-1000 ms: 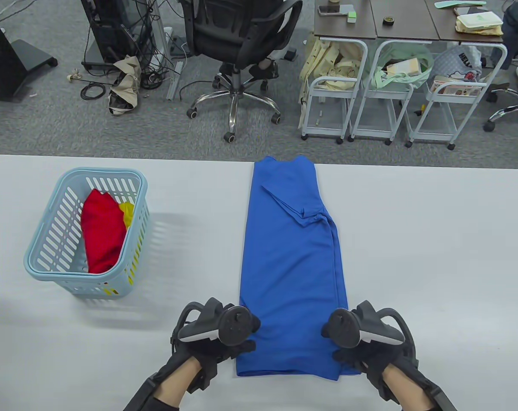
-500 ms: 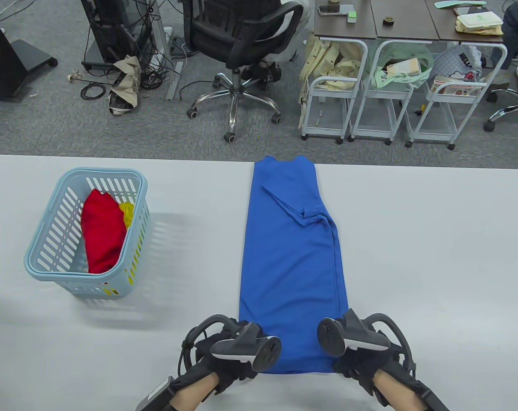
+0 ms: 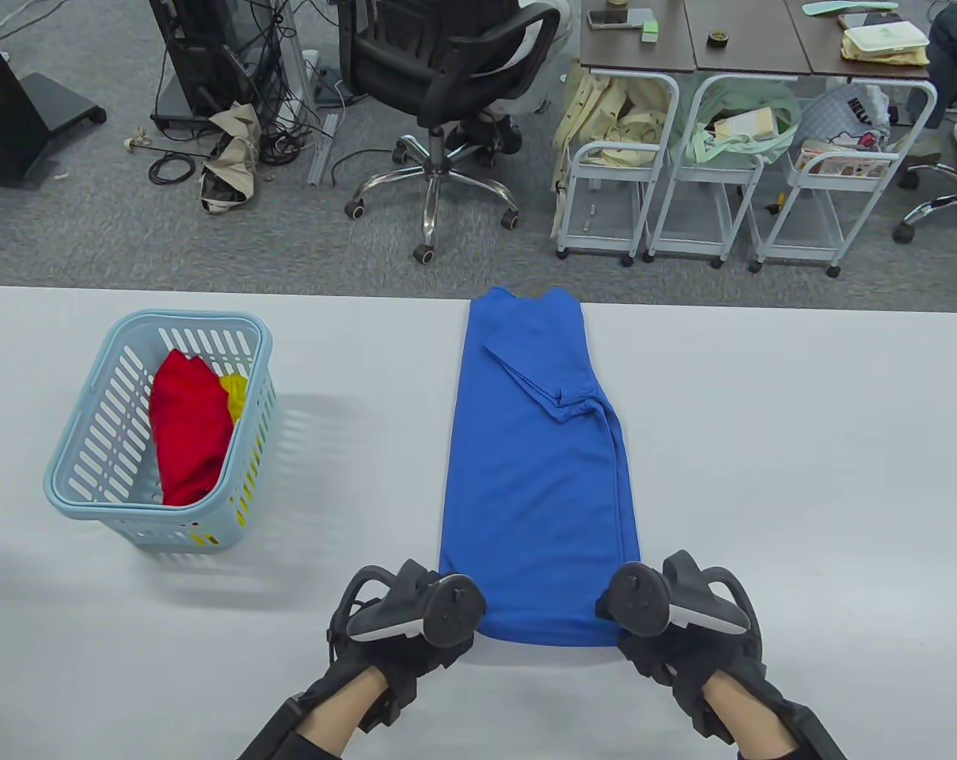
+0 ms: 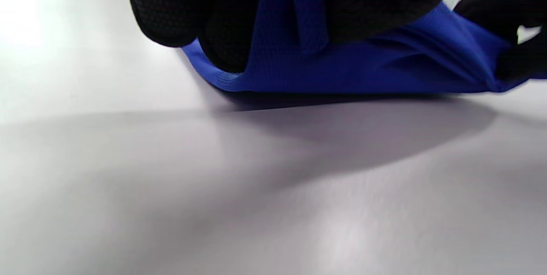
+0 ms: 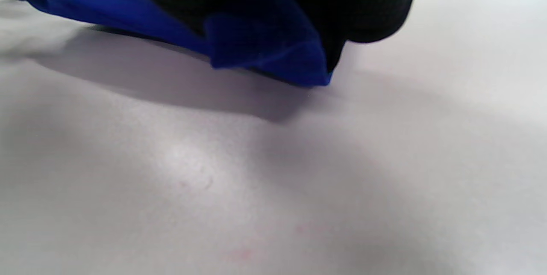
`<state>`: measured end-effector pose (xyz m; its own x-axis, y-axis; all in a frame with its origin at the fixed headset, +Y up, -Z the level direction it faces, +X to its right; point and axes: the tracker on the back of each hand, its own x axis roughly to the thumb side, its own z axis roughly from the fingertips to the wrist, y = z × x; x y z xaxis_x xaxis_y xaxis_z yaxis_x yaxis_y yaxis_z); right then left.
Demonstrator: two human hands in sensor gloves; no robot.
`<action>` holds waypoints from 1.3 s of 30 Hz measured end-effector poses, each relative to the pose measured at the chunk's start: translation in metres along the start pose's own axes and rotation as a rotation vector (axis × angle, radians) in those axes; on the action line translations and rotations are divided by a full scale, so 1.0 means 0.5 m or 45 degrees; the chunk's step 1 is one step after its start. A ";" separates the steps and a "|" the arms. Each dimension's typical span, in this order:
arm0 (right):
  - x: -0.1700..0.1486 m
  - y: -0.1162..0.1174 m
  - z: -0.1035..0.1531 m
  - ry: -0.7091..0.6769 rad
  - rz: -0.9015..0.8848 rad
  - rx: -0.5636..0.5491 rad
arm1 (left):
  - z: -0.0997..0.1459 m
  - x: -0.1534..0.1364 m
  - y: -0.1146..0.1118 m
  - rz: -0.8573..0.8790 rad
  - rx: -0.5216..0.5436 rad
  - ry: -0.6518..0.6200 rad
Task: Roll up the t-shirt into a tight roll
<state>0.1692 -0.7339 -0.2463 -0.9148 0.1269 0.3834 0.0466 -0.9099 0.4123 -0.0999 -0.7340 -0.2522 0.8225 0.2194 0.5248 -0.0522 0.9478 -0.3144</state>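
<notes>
Below, white table (image 3: 763,475), grey carpet (image 3: 90,229).

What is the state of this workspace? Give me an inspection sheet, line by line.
Surface: white table, bare around the shirt.
Job's things: blue t-shirt, folded into a long strip, near end turned over into a first roll.
Clutter: light blue basket at left, holding red and yellow cloth.
Grips: left hand and right hand each hold a near corner of the shirt.
Cables: nothing seen on the table; tangled cables on the floor.
Surroundings: office chair, white carts, desks.
</notes>
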 end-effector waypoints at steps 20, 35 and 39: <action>-0.050 -0.087 0.060 -0.205 -0.603 -0.311 | 0.035 -0.053 0.072 0.732 0.367 -0.246; -0.055 -0.044 0.001 -0.107 -0.588 -0.027 | 0.030 -0.080 0.057 0.397 0.240 0.091; -0.062 -0.073 -0.028 0.037 -0.435 -0.057 | 0.010 -0.086 0.074 0.195 0.292 0.243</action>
<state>0.1902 -0.7098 -0.2847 -0.8854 0.4169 0.2057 -0.2818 -0.8332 0.4758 -0.1401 -0.7071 -0.2825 0.8856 0.3362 0.3206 -0.2912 0.9394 -0.1807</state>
